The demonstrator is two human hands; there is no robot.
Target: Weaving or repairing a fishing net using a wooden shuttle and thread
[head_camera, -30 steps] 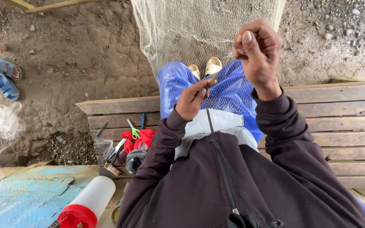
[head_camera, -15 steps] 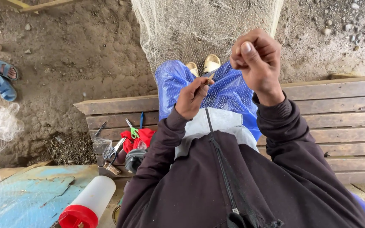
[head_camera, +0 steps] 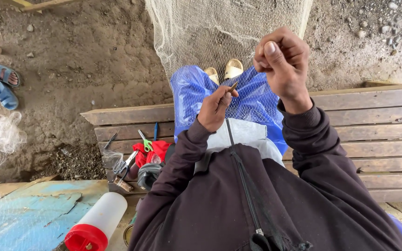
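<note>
A pale fishing net [head_camera: 210, 32] hangs from the top of the view down over my lap, which is covered in blue plastic sheet [head_camera: 252, 100]. My left hand [head_camera: 214, 109] is closed around a thin brown netting needle [head_camera: 232, 87], its tip pointing up into the mesh. My right hand [head_camera: 282, 60] is raised higher, fingers pinched shut on a strand of the net. My two feet in pale sandals [head_camera: 224, 72] show through the mesh below the hands. I sit on a wooden bench [head_camera: 373, 130].
On the bench to my left lie green-handled scissors [head_camera: 145, 142], a blue pen [head_camera: 156, 131], a red cloth [head_camera: 157, 149], a knife [head_camera: 124, 169] and loose line. A white bottle with red cap [head_camera: 96, 223] rests on a blue board. Another person's foot in blue sandals [head_camera: 3, 81] is far left on dirt.
My right hand dipped slightly, then rose a little again, still pinching the net. My left hand has tilted the needle tip slightly upward and to the right.
</note>
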